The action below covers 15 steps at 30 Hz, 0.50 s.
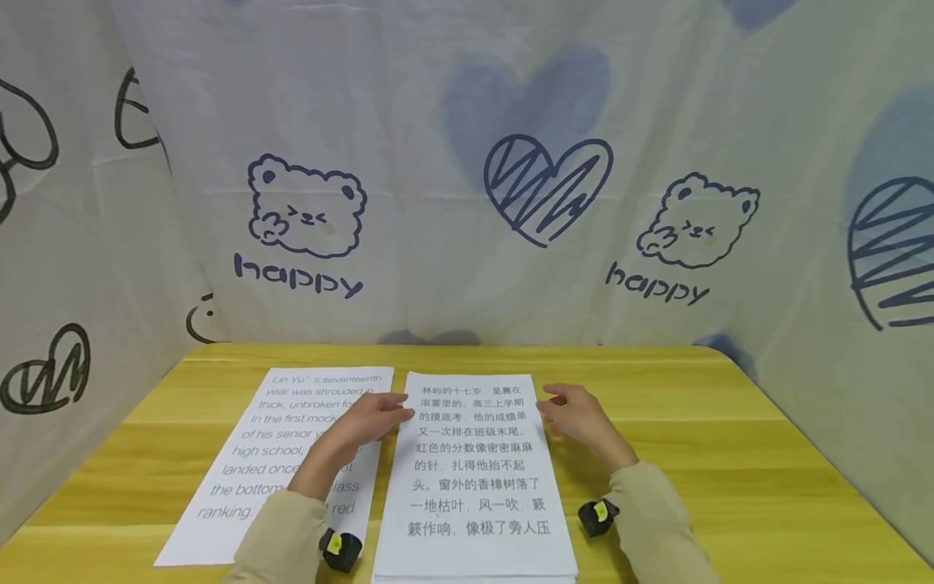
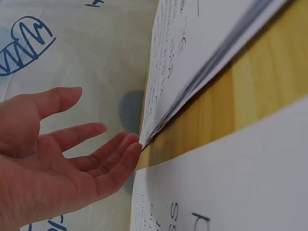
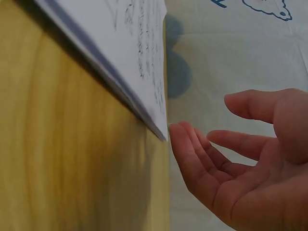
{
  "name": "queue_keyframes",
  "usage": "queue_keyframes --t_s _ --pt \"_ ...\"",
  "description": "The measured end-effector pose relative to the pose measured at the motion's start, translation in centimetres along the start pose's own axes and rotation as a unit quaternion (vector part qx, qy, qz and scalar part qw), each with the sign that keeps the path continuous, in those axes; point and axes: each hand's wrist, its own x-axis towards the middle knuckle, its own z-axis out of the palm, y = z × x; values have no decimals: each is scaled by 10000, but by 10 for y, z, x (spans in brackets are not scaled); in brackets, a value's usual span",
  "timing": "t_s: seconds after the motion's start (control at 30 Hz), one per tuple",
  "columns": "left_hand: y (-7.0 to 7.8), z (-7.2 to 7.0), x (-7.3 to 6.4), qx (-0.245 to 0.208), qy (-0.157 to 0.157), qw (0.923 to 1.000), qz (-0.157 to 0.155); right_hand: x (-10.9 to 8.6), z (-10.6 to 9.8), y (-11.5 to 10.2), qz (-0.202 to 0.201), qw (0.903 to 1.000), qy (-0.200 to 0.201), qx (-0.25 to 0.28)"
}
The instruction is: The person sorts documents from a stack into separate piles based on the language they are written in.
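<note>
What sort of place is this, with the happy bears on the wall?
Probably a little desk nook, screened off with hanging cloth. The cloth shows bears and hearts, and there's a wood-patterned table with a paper stack on it.
</note>
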Motion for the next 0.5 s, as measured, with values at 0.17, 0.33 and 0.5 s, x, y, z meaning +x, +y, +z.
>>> queue_keyframes --t_s 0.17,0.33,0.5 --pt "5 -1 -3 56 -140 9999 62 1 0 4 80 9984 -123 -551" --pt "3 1 -1 137 -197 9997 23 2 1 6 37 9929 -205 -1172" --pt "-4 1 -1 193 -99 9997 -100 2 1 8 -2 9936 -434 -1042"
